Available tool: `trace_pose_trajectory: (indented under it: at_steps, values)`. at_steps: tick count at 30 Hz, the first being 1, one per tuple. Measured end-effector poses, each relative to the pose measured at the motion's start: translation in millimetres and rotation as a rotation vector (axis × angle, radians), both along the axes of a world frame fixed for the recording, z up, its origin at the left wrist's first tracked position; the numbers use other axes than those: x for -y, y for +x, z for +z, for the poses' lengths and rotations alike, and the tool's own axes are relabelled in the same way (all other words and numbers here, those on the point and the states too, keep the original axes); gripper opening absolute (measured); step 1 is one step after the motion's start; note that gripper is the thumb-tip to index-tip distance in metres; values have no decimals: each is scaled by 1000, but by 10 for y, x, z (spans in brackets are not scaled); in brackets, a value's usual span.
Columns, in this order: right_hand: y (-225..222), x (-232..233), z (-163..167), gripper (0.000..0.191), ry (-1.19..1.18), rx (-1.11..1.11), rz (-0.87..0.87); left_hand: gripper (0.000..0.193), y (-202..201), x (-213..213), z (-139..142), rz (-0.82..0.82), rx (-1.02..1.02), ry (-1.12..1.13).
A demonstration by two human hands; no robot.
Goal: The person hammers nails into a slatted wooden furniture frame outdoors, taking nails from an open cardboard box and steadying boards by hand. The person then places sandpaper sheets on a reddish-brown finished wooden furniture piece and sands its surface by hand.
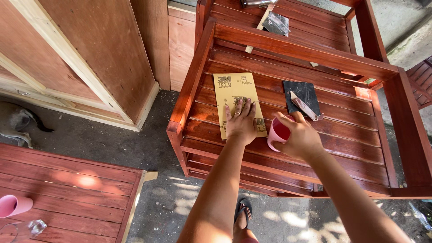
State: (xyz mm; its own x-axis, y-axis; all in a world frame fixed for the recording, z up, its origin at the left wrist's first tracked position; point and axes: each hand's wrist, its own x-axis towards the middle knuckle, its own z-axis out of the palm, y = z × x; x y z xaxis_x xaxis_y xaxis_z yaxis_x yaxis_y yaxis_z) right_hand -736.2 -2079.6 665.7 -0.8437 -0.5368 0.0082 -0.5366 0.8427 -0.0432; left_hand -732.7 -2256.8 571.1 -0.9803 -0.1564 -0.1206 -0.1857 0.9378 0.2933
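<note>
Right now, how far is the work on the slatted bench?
Done: the red-brown bench already looks stained and glossy. In hand: the left hand lies flat on the yellow sandpaper sheet, and the right hand holds a pink cup. Left: the dark sheet and scraper lie untouched; how much remains cannot be told.

Left hand (240, 122) flat on yellow sandpaper sheet (237, 101) on red slatted bench (342, 135). Right hand (302, 137) grips pink cup (279, 133).
</note>
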Motion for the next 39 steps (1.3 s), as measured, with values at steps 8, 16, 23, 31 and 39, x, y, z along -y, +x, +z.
trace_pose_trajectory:
  at_steps: [8,16,23,31,39]
  values:
    - [-76,123,-64,99,-137,37,-77,70,79,9,184,-22,55,-2]
    - [-392,322,-132,101,-258,-22,-69,95,-16,15,90,-41,161,38]
    - [-609,468,-187,102,-246,-41,-55,69,-59,19,37,-10,-7,-43]
    - [-175,228,-80,105,-72,55,-136,101,129,68,362,-53,166,-24]
    - [-33,-26,-28,102,-102,13,4,66,-5,37,88,-9,19,-37]
